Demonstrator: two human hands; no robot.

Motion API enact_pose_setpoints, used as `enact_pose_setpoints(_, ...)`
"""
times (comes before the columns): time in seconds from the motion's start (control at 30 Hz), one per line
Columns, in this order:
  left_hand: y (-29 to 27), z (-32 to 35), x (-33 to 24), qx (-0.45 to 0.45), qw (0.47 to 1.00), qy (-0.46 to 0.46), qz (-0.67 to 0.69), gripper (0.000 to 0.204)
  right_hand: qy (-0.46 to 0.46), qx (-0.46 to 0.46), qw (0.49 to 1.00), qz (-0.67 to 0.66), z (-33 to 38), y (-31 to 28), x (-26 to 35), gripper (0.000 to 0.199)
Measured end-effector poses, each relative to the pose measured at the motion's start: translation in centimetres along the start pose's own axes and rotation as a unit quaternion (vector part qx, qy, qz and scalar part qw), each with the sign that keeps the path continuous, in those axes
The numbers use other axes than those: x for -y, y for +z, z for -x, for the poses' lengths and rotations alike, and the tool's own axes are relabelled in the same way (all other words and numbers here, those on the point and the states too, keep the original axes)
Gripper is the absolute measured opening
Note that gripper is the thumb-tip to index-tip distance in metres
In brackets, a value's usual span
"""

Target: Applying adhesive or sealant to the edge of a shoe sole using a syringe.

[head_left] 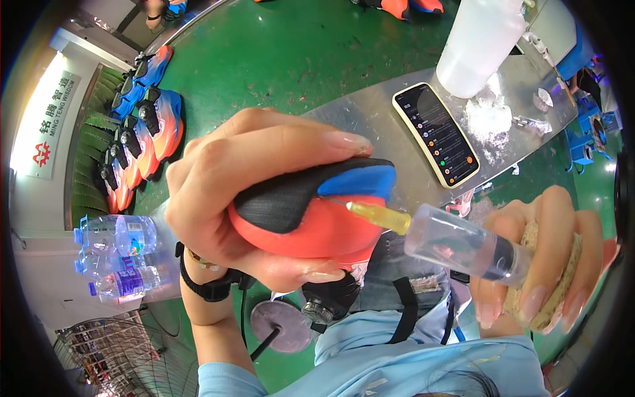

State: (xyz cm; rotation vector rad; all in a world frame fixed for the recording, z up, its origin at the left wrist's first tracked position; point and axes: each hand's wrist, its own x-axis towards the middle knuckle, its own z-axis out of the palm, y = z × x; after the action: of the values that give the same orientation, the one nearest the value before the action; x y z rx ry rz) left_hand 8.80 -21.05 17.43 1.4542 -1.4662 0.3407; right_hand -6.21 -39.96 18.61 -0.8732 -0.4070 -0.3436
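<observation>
While the left hand [228, 185] is gripping a red, black and blue shoe [311, 235] in mid-view, raised in front of the body, the right hand [546, 264] is closing around a clear syringe [450, 243] and a rough tan block [544, 281]. The syringe's yellow tip [383, 218] is pointing its thin needle at the seam by the blue panel; whether it is touching, I cannot tell. On the left wall, a white sign [53, 122] is showing dark lettering and a red emblem [41, 154]. Below, plastic bottles [119, 241] are wearing blue and purple labels. On the metal table [370, 116], a phone [436, 135] is displaying a list with coloured icons, its text too small to read. Near it, a white jar [476, 49] is standing beside white powder [487, 121].
</observation>
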Motion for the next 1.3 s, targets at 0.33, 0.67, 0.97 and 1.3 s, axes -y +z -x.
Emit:
enact_pose_setpoints(0.33,-0.5,-0.5,1.3,0.031,0.999,-0.028,0.030,0.068,-0.087,0.027,0.996,0.000,0.4,-1.9,-2.5,0.045)
enact_pose_setpoints(0.67,-1.4,1.9,3.4,-0.081,0.987,-0.127,0.060,0.075,-0.040,-0.043,0.997,-0.046,1.7,-3.9,-6.6,0.040)
enact_pose_setpoints(0.97,-3.2,4.0,7.0,-0.179,0.940,-0.089,0.275,0.083,0.069,-0.042,0.997,0.008,2.9,-5.1,-8.3,0.048)
enact_pose_setpoints(1.3,-5.3,4.6,8.3,-0.264,0.926,-0.259,0.071,0.077,0.109,-0.036,0.993,0.015,5.5,-6.2,-9.1,0.064)
